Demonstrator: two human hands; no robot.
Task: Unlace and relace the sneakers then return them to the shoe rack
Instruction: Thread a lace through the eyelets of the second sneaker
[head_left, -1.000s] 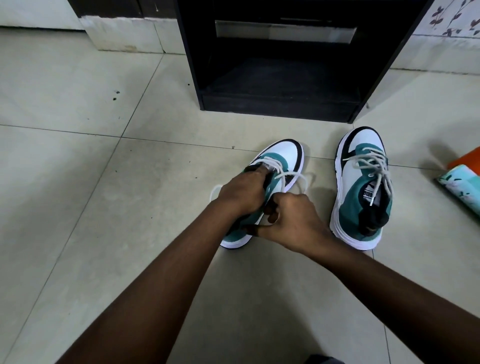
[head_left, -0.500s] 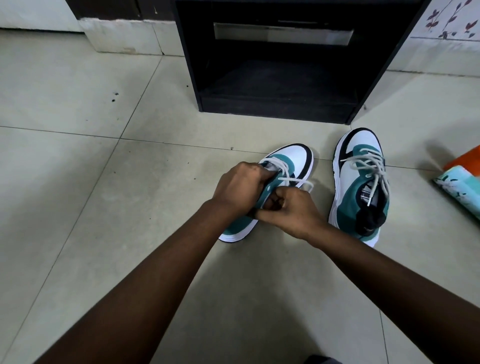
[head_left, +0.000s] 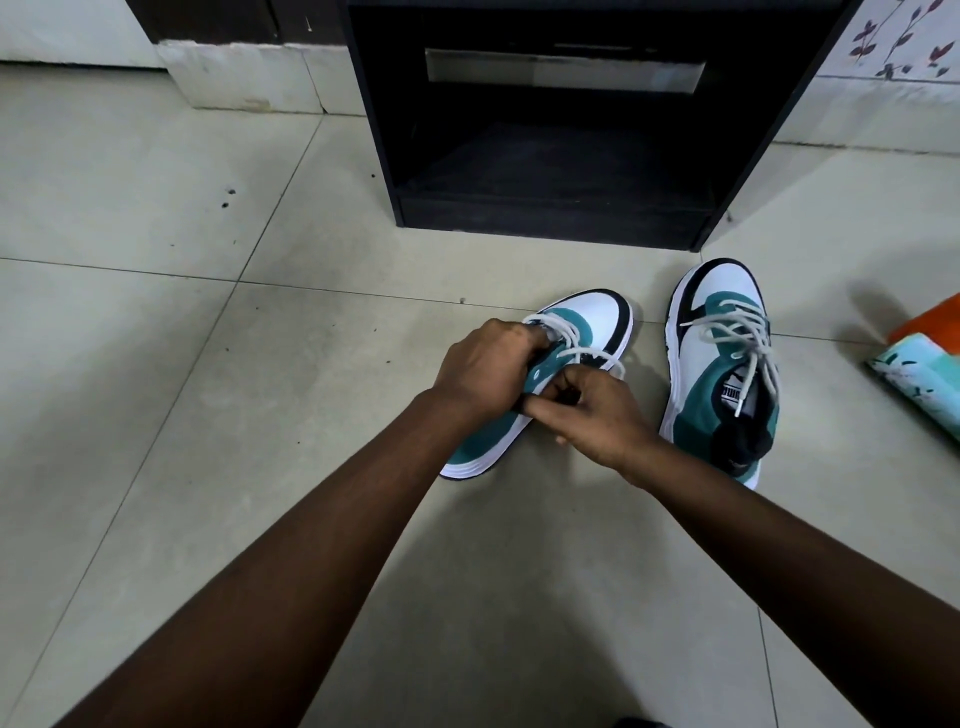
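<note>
Two white, teal and black sneakers lie on the tiled floor. The left sneaker (head_left: 592, 325) points up and to the right, tilted, with both my hands on its middle. My left hand (head_left: 485, 371) grips its upper from the left side, fingers curled over the tongue area. My right hand (head_left: 597, 410) pinches the white lace (head_left: 569, 338) close to the eyelets. The right sneaker (head_left: 719, 364) stands apart to the right, laced loosely, a lace end hanging into its opening. The black shoe rack (head_left: 550, 218) stands just beyond them, its low shelf dark.
A folded orange and light blue cloth (head_left: 922, 364) lies at the right edge. A white wall base (head_left: 239, 75) runs at the back left. Floor tiles (head_left: 156, 415) spread wide to the left and near me.
The left sneaker has swung its toe further right and shifted slightly toward the rack. Both hands stayed on it, my right hand moving up closer to the laces.
</note>
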